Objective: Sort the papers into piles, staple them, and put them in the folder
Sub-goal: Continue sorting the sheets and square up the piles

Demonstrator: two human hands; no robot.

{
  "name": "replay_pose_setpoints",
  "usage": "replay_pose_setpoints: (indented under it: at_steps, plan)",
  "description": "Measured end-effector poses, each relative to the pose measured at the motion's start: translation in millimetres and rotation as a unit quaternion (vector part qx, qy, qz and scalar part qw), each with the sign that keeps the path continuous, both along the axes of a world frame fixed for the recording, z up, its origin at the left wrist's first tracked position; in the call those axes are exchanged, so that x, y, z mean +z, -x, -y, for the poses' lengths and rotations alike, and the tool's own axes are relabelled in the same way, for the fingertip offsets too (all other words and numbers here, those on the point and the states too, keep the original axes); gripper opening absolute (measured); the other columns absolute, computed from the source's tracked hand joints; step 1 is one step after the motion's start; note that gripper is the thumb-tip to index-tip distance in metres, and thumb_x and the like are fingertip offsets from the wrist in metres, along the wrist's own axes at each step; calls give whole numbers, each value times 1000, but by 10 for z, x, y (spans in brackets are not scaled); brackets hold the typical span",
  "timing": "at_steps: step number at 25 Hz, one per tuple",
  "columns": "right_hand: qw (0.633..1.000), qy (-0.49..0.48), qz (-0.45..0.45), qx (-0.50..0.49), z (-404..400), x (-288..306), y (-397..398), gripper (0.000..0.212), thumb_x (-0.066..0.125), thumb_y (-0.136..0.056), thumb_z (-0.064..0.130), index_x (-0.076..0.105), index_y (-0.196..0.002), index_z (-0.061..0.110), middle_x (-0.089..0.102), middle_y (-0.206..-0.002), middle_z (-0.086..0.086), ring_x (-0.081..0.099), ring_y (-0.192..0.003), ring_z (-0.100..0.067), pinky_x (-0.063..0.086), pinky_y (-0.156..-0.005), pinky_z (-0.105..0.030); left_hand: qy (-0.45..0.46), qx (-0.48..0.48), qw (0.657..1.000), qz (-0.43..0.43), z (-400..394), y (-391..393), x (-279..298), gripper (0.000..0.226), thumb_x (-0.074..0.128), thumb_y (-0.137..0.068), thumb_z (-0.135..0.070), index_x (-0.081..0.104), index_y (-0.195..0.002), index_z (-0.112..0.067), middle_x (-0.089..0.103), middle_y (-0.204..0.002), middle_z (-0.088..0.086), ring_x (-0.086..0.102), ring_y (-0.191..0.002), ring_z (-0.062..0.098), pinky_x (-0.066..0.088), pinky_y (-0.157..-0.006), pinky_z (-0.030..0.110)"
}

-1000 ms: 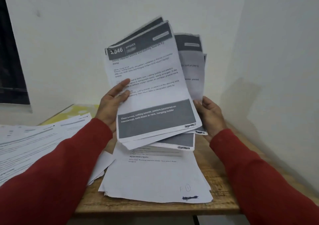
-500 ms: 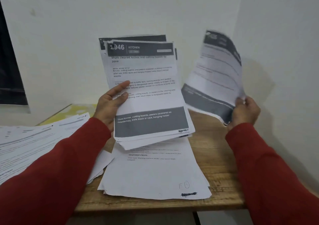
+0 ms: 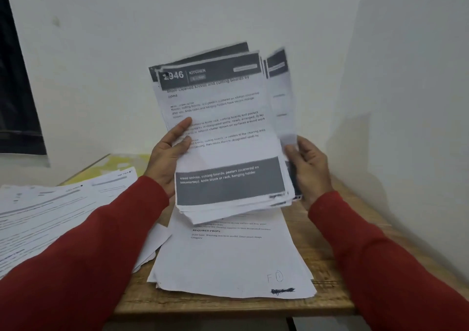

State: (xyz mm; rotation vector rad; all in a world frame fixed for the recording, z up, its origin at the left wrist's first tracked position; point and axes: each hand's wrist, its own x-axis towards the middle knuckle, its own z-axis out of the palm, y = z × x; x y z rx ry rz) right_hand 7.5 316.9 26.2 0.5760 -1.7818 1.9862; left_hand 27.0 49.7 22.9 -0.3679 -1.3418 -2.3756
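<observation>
My left hand [image 3: 169,153]: thumb across the front of an upright sheaf of grey-banded printed papers [image 3: 223,137], gripping it mid-frame. My right hand [image 3: 308,164]: fingers curled round the sheaf's right edge. Below both: white paper pile [image 3: 228,259] on the wooden table [image 3: 327,302].

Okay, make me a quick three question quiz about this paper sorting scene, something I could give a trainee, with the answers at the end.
1. True or false: the left hand holds the raised stack of papers with its thumb across the front page.
2. Multiple choice: the pile with "REQUIRED PROPS" printed on it lies A) in the right hand, B) flat on the wooden table below the raised stack, C) against the wall.
3. Fill in: the big number on the front page of the raised stack ends in ___.

Key: 1 true; 2 B; 3 946.
</observation>
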Motion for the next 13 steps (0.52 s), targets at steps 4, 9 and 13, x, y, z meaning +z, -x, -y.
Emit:
replay_pose_setpoints:
  at_steps: [4, 9, 13]
  plan:
    - [996, -7, 50, 68, 87, -53, -105, 35, 50, -100, 40, 65, -103, 9, 72, -90, -6, 67, -74, -13, 56, -64, -26, 83, 59, 994, 24, -55, 15, -59, 71, 53, -95, 8, 35, -151, -32, 67, -125, 3, 71, -100, 15, 60, -75, 28]
    - [991, -93, 69, 70, 4, 12, -126, 38, 67, -93, 34, 57, -128, 23, 70, -122, 3, 66, -112, -16, 50, -103, -43, 121, 85, 988, 51, -254, -53, 31, 65, 56, -99, -5, 25, -154, -20, 59, -130, -2, 69, -99, 10, 58, -77, 24]
    - [997, -70, 18, 30, -10, 318, -270, 39, 67, -92, 9, 54, -125, 23, 69, -122, 3, 67, -109, -9, 53, -100, -36, 279, 145, 948, -37, -405, -253, 417, 32, 59, -98, -8, 47, -126, -18, 66, -119, -5, 65, -112, 18, 54, -97, 37]
